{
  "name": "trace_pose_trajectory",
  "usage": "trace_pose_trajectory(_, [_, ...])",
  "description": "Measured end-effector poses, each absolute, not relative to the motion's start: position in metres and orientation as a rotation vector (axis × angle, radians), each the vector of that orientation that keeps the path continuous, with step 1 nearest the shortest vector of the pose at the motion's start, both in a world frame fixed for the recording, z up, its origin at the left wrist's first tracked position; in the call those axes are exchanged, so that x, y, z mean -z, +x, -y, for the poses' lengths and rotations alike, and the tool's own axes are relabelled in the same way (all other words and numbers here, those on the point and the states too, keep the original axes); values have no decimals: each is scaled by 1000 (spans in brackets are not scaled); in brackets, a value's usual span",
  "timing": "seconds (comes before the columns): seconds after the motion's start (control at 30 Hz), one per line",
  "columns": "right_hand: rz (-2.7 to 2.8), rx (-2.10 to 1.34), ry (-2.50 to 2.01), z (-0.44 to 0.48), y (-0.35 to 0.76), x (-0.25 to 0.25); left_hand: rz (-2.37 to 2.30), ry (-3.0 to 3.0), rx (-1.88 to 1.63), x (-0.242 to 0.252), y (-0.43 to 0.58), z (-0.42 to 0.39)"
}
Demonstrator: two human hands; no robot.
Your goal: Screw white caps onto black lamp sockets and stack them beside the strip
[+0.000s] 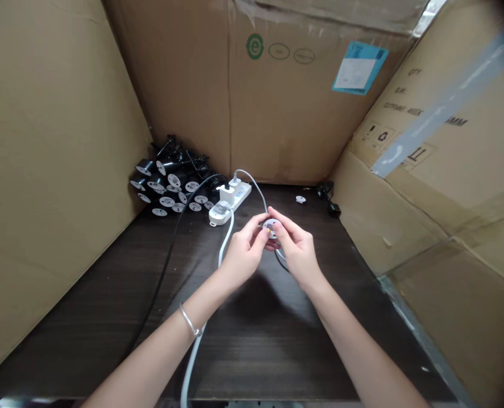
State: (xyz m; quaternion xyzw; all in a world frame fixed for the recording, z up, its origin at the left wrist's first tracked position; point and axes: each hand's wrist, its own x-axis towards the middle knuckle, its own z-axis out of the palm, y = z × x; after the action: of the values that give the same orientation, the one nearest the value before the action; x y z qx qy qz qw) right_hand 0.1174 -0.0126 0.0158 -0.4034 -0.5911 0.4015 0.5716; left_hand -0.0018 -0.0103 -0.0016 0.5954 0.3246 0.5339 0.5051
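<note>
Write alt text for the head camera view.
Two bare hands pinch a small round white disc above a dark table, between cardboard walls. A white cable runs past a white power strip with plugs in it, beside a heap of black round-faced parts.

**Plastic, cardboard and wood-grain surfaces, mostly matt**
Smooth white plastic disc (271,228); smooth white plastic power strip (230,203); matt corrugated cardboard (56,170); dark wood-grain desk (107,334); shiny metal bangle (189,320).

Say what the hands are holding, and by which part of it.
The left hand and right hand together hold a small round white disc, pinching it by its edge with their fingertips and leaving the middle of its face showing.
</note>
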Motion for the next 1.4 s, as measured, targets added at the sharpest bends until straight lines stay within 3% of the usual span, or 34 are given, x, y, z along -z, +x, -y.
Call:
trace_pose_trajectory(0.37, [1311, -1022, -926, 15, 117, -18, -690, 1366, -1306, 1, -1, 9])
trace_pose_trajectory(0.6, [1296, -850, -1015, 18, 114, -20, -634, 1394, -1254, -2, -1, 14])
trace_pose_trajectory(0.87, [1228, -1162, -865, 8, 120, -12, -776, 1485, -1292, 2, -3, 9])
trace_pose_trajectory(1.23, [1298, -872, -1012, 17, 116, -18, -832, 1606, -1314, 7, -1, 12])
trace_pose_trajectory(1.4, [1304, -1073, -977, 8, 121, -14, -744, 1465, -1258, 6, -3, 6])
